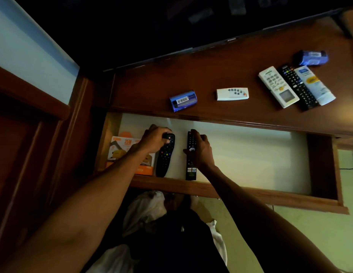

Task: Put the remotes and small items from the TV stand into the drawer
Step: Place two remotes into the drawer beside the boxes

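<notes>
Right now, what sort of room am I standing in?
Probably a living room or bedroom at a TV stand: a dark screen above it, several remotes on top, an open drawer below.

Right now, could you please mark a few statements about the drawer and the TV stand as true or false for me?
1. The drawer is open. True.
2. Both hands are on black remotes inside the drawer. True: the left hand is on the curved black remote, the right hand on the slim black remote.
3. The TV stand top has nothing left on it. False: three remotes, a white tube and two blue packages remain.
4. The small white remote lies in the drawer. False: it lies on the stand top.
5. An orange box sits at the drawer's left end. True.
</notes>
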Demonstrator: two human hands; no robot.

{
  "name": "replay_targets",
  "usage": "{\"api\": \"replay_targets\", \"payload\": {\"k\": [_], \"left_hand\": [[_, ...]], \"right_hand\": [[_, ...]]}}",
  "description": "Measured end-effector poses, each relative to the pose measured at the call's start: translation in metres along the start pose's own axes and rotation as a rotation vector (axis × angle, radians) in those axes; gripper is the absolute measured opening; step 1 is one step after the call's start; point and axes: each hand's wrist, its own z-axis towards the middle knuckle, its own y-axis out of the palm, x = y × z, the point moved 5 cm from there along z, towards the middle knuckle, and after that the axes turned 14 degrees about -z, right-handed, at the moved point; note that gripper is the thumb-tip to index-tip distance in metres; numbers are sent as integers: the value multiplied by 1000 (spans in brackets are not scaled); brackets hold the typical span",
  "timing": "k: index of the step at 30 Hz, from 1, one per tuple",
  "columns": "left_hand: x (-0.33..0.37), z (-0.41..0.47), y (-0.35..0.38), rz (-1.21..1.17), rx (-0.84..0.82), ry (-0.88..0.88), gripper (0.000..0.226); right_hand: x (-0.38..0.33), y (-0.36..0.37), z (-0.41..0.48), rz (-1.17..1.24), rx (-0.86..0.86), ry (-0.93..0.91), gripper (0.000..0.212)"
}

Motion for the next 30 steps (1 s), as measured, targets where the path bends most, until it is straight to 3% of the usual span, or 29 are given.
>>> {"api": "replay_targets", "payload": {"k": [9, 17, 23, 30], "left_hand": [[-1, 7, -4, 213, -30, 4, 39], [-5, 3, -4, 244, -111, -38, 48], [-11, -2, -6, 282, -124, -41, 66], [-16, 4, -8, 301, -95, 13, 70]], "right_hand": [[-12, 21, 15, -20, -135, 63, 82], [-5, 18, 20, -149, -408, 57, 119], [-15, 26, 16, -78, -380, 18, 117], [-25, 36, 15, -11, -343, -14, 118]]}}
